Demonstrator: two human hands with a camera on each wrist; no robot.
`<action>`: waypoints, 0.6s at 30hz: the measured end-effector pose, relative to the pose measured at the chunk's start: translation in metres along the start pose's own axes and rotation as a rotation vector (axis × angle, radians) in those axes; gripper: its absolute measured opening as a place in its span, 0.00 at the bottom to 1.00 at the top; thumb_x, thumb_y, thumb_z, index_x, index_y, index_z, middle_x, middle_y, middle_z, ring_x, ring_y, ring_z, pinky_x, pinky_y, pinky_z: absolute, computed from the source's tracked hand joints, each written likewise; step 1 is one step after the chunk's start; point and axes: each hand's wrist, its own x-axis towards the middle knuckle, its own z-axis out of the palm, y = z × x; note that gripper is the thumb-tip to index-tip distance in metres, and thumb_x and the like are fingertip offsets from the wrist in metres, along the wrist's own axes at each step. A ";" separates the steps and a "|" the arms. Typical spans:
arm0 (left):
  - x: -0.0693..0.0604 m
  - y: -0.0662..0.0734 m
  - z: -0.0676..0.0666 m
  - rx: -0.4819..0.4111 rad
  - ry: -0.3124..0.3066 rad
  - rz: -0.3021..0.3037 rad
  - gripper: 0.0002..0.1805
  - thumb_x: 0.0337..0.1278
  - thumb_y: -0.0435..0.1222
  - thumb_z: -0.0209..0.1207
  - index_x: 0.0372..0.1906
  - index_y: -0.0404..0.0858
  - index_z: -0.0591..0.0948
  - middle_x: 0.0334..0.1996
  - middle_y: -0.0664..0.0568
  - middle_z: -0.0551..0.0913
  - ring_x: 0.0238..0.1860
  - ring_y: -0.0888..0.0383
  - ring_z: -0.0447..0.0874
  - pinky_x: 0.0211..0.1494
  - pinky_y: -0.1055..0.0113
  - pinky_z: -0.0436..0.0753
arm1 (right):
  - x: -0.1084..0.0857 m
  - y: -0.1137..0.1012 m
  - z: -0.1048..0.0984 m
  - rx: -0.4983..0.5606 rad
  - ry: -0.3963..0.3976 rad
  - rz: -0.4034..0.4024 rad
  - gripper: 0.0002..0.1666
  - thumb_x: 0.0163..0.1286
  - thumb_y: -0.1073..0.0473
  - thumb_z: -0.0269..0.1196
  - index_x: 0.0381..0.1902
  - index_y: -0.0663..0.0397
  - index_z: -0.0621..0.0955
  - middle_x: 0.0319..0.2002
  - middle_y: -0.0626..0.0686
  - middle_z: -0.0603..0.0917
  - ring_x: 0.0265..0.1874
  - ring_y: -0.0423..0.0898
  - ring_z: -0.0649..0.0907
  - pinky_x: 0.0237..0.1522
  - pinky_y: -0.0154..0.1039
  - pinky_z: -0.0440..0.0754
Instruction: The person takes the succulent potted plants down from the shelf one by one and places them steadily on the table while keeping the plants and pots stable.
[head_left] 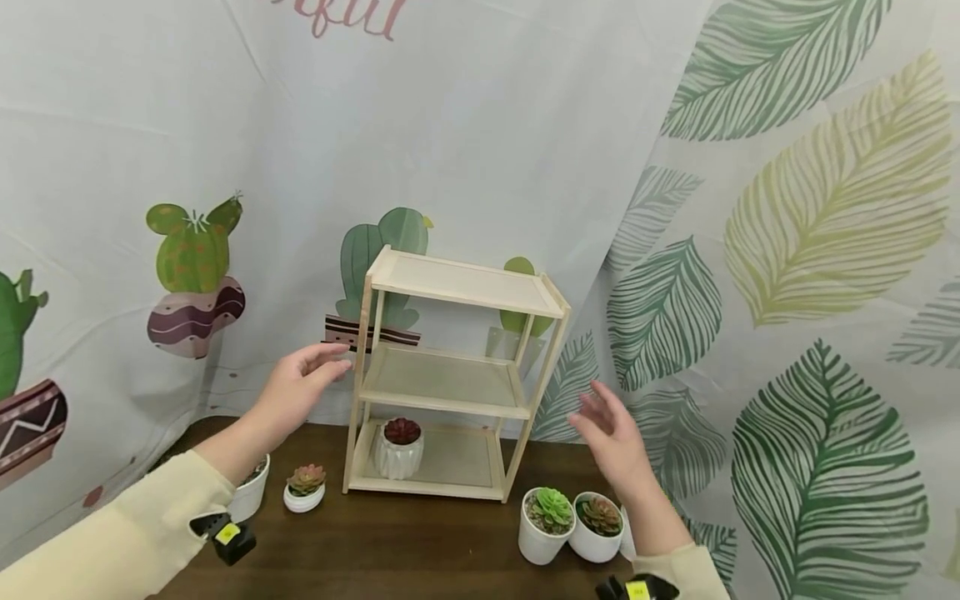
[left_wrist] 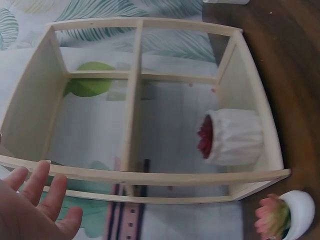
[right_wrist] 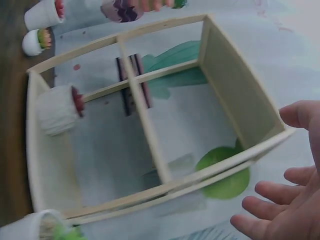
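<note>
A light wooden three-tier shelf (head_left: 442, 387) stands on the dark table, with a dark red succulent in a white ribbed pot (head_left: 400, 450) at the left of its bottom tier. My left hand (head_left: 300, 387) is beside the shelf's left posts, its fingers extended and holding nothing. In the left wrist view those fingers (left_wrist: 47, 192) are close to the frame; contact is unclear. Off the shelf's right side is my right hand (head_left: 615, 437), fingers spread and nothing in them. The right wrist view has that hand (right_wrist: 290, 200) near the shelf's upper corner.
On the table (head_left: 390, 550), a small pink-green succulent (head_left: 305, 487) and a white pot (head_left: 250, 496), partly behind my left forearm, stand left. A bright green succulent (head_left: 547, 525) and a reddish one (head_left: 597, 527) stand right, near my right forearm. Printed cloth hangs behind.
</note>
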 end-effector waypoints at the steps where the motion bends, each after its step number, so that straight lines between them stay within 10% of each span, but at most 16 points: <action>1: -0.002 -0.005 0.002 0.003 0.008 -0.005 0.30 0.79 0.51 0.51 0.75 0.40 0.70 0.65 0.37 0.80 0.66 0.40 0.78 0.70 0.39 0.73 | 0.006 -0.007 -0.001 0.001 -0.003 -0.015 0.44 0.75 0.53 0.63 0.82 0.48 0.58 0.76 0.62 0.69 0.76 0.61 0.69 0.74 0.61 0.70; 11: -0.029 -0.045 0.016 0.003 0.109 -0.118 0.31 0.78 0.55 0.49 0.75 0.42 0.70 0.65 0.40 0.81 0.60 0.56 0.81 0.65 0.51 0.78 | 0.048 -0.050 0.000 0.053 -0.015 -0.096 0.50 0.77 0.49 0.62 0.85 0.41 0.47 0.80 0.56 0.61 0.79 0.58 0.63 0.77 0.62 0.64; 18: -0.040 -0.062 0.039 -0.098 0.142 -0.177 0.33 0.77 0.53 0.52 0.78 0.43 0.67 0.69 0.41 0.77 0.72 0.48 0.71 0.64 0.70 0.74 | 0.060 -0.061 0.013 -0.007 0.041 -0.135 0.54 0.74 0.45 0.63 0.85 0.41 0.44 0.83 0.53 0.55 0.81 0.57 0.59 0.78 0.62 0.61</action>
